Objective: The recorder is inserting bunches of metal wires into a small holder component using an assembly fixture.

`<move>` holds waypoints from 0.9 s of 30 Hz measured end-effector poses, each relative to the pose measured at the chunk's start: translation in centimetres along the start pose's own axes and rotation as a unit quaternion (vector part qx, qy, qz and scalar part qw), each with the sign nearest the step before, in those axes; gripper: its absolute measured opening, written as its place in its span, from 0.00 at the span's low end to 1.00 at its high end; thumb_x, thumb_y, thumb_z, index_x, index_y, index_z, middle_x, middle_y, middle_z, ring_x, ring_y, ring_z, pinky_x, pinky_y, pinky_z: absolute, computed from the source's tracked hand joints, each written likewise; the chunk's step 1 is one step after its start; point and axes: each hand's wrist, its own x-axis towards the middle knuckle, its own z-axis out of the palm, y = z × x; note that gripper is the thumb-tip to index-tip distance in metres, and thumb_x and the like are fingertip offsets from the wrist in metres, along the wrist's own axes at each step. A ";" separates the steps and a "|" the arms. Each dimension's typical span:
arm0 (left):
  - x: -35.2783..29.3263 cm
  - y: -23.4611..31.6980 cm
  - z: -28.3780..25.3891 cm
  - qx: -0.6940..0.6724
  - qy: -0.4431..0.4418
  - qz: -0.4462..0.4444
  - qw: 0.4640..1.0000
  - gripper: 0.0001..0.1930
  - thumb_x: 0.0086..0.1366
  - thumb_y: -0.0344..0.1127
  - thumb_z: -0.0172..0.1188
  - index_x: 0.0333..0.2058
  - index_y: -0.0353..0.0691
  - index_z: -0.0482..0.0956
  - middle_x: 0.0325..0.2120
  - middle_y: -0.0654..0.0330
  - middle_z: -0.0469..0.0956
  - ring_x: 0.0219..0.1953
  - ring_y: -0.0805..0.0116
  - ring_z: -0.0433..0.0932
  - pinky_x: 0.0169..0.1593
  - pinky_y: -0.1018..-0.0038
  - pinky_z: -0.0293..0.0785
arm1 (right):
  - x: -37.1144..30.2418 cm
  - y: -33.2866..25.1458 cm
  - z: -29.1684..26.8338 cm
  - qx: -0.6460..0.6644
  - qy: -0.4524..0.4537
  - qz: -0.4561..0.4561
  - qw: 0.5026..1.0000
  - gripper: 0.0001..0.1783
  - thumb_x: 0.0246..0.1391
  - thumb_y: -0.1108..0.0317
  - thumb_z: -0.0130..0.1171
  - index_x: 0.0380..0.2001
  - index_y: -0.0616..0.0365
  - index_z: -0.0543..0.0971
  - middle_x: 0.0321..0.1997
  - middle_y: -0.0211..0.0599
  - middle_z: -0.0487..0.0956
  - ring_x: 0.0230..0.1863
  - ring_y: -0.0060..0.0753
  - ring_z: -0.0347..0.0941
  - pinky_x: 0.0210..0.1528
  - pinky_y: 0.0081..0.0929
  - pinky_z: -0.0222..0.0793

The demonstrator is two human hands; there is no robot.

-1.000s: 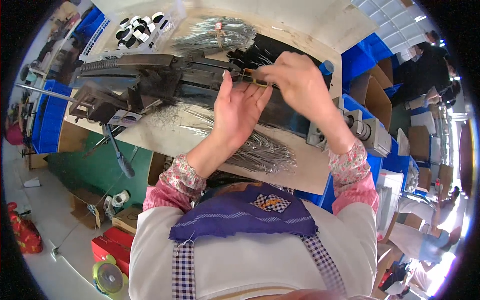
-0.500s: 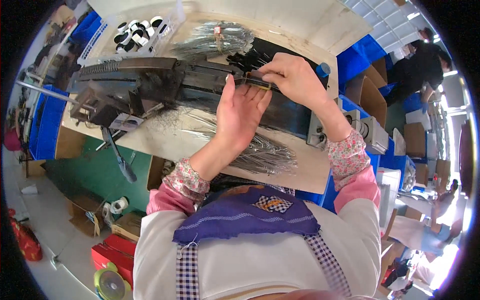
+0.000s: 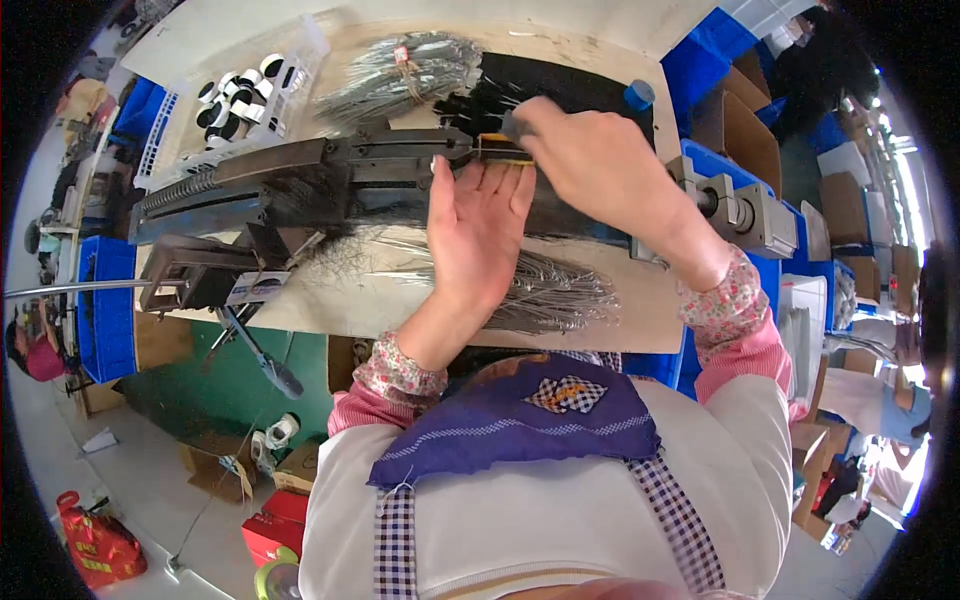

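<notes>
Head: left hand (image 3: pixel 476 235), right hand (image 3: pixel 600 160) at one machine (image 3: pixel 395 150); two wire bundles (image 3: pixel 560 290).

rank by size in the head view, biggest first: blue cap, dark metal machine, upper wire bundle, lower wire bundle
1. dark metal machine
2. upper wire bundle and lower wire bundle, unranked: they look similar, and the left hand partly covers the lower one
3. blue cap
</notes>
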 end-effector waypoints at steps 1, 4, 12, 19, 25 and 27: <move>-0.1 0.1 -0.3 0.009 -0.015 -0.003 1.000 0.23 0.70 0.54 0.41 0.34 0.36 0.66 0.39 0.56 0.69 0.50 0.63 0.67 0.61 0.66 0.60 | 0.0 -0.3 0.3 0.004 -0.005 0.004 1.000 0.07 0.50 0.69 0.54 0.27 0.62 0.71 0.20 0.50 0.77 0.25 0.53 0.77 0.25 0.41 0.73; 0.0 0.5 1.2 0.029 0.057 -0.015 0.998 0.22 0.70 0.54 0.41 0.31 0.38 0.64 0.35 0.57 0.67 0.47 0.63 0.67 0.57 0.65 0.62 | 0.4 -1.1 0.4 -0.086 -0.045 -0.048 0.994 0.09 0.43 0.70 0.55 0.26 0.65 0.72 0.20 0.47 0.78 0.25 0.49 0.78 0.24 0.39 0.74; 1.1 0.5 0.7 0.108 0.047 -0.039 0.992 0.22 0.71 0.48 0.41 0.47 0.31 0.65 0.45 0.51 0.70 0.51 0.59 0.67 0.60 0.63 0.61 | 0.0 0.7 1.5 -0.103 -0.058 -0.040 0.992 0.08 0.48 0.72 0.52 0.33 0.63 0.70 0.24 0.50 0.77 0.30 0.52 0.78 0.28 0.42 0.73; 0.7 -4.6 -2.0 0.075 0.124 0.002 0.990 0.12 0.65 0.38 0.55 0.43 0.38 0.71 0.40 0.58 0.73 0.47 0.63 0.70 0.59 0.66 0.65 | -10.5 0.7 3.7 0.063 -0.253 -0.026 0.965 0.09 0.49 0.71 0.50 0.33 0.64 0.74 0.27 0.51 0.79 0.31 0.52 0.78 0.30 0.45 0.73; -5.3 -2.1 -0.2 0.107 -0.001 -0.083 0.991 0.25 0.65 0.33 0.54 0.58 0.30 0.62 0.59 0.46 0.63 0.64 0.54 0.59 0.64 0.63 0.58 | -11.0 0.3 14.3 0.259 0.013 -0.075 0.963 0.12 0.51 0.67 0.52 0.38 0.60 0.76 0.34 0.44 0.78 0.32 0.51 0.76 0.34 0.43 0.73; -9.7 2.8 -0.6 0.212 -0.074 -0.092 0.970 0.31 0.63 0.31 0.55 0.62 0.30 0.55 0.64 0.43 0.53 0.67 0.49 0.51 0.67 0.61 0.51 | -8.3 -1.4 13.8 0.272 -0.053 -0.085 0.957 0.11 0.51 0.66 0.52 0.37 0.58 0.76 0.34 0.44 0.78 0.33 0.51 0.76 0.35 0.43 0.73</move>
